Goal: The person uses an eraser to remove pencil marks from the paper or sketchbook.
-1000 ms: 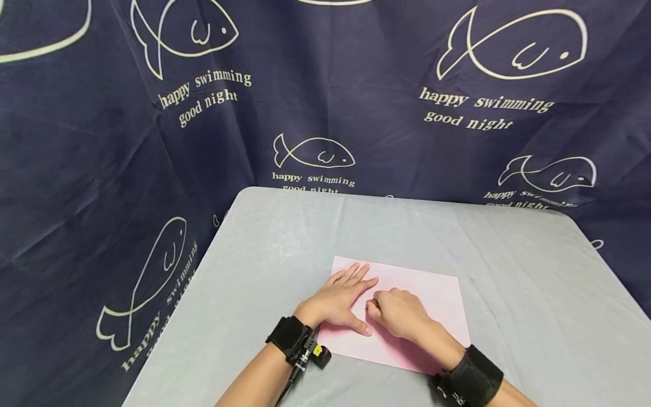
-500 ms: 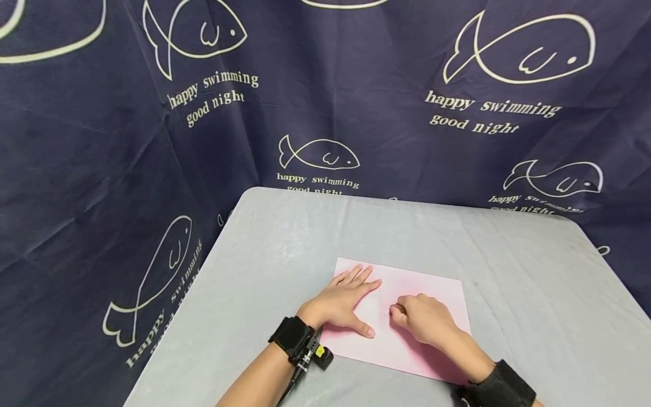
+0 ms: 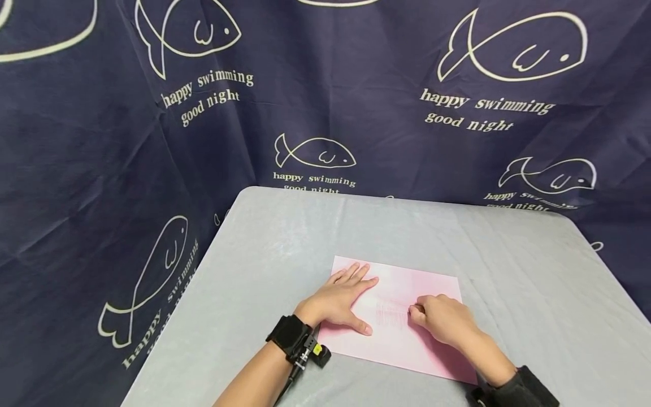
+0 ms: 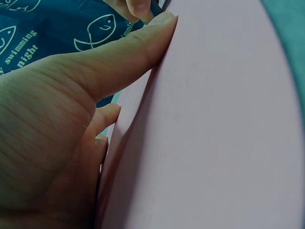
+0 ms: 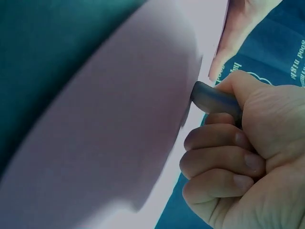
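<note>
A pink sheet of paper (image 3: pixel 396 356) lies on the table. My left hand (image 3: pixel 338 302) rests on its left part, palm down with fingers spread. In the left wrist view, the left thumb's tip touches the sheet (image 4: pixel 214 119). My right hand (image 3: pixel 442 319), with fingers curled, is over the right part of the paper. Between thumb and index finger it pinches a small dark rounded block (image 5: pixel 214 99), greyish blue. The block's rounded end meets the paper (image 5: pixel 119 105) in the right wrist view; in the head view the hand hides the block. Faint pink streaks (image 3: pixel 391 314) show between the hands.
A pale grey cloth covers the table (image 3: pixel 285 243). Behind it and to the left hangs a dark blue curtain (image 3: pixel 386 124) printed with fish and words. Black straps (image 3: pixel 290 336) with cameras sit on both wrists, and a cable runs along the left forearm.
My right hand has moved to the right across the paper, away from the left hand. Streaks on the sheet have come into view between the hands. The left hand stays in place.
</note>
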A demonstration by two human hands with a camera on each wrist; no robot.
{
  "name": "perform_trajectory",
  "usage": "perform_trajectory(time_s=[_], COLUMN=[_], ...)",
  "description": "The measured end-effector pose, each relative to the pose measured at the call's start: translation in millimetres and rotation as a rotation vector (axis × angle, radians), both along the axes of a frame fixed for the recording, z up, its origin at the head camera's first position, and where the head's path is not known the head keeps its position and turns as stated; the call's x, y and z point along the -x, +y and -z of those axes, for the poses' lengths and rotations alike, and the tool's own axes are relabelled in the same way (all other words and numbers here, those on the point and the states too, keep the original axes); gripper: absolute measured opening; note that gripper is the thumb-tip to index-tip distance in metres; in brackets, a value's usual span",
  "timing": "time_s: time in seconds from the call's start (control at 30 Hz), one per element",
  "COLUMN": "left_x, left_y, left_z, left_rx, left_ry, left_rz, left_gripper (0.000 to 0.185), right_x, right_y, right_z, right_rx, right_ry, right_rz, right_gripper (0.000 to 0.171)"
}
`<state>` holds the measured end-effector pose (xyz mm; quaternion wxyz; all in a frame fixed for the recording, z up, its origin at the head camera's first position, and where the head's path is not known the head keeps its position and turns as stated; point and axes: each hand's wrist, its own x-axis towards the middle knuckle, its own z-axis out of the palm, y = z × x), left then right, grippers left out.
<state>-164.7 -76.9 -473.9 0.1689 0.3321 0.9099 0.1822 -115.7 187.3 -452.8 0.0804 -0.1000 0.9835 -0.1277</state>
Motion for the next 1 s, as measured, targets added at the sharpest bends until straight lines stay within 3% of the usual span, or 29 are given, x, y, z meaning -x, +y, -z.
perform_trajectory(time_s=[0.23, 0.4, 0.6, 0.87, 1.0], left_x=[-0.1, -0.1, 0.2, 0.0, 0.6], left_y=[-4, -6, -7, -4, -2], left_z=[1.7, 2.3, 2.1, 3.2, 3.2], left_rx=[0.017, 0.016, 0.009, 0.013, 0.004], left_ry=[0.006, 0.009, 0.009, 0.03, 0.029], left_rz=[-0.002, -0.009, -0.004, 0.009, 0.011], left_gripper=[0.112, 0.112, 0.112, 0.111, 0.11], right_x=[-0.4, -1.6, -3.0, 1.5, 2.9], right_y=[-8, -14, -35, -70, -74], right_z=[-3.3, -0.8, 1.0, 5.3, 9.0], right_rx=[-0.076, -0.123, -0.044, 0.055, 0.063], right_ry=[-0.023, 0.037, 0.119, 0.134, 0.121], right_rz=[-0.016, -0.02, -0.087, -0.229, -0.237], right_gripper=[0.034, 0.036, 0.037, 0.031, 0.03])
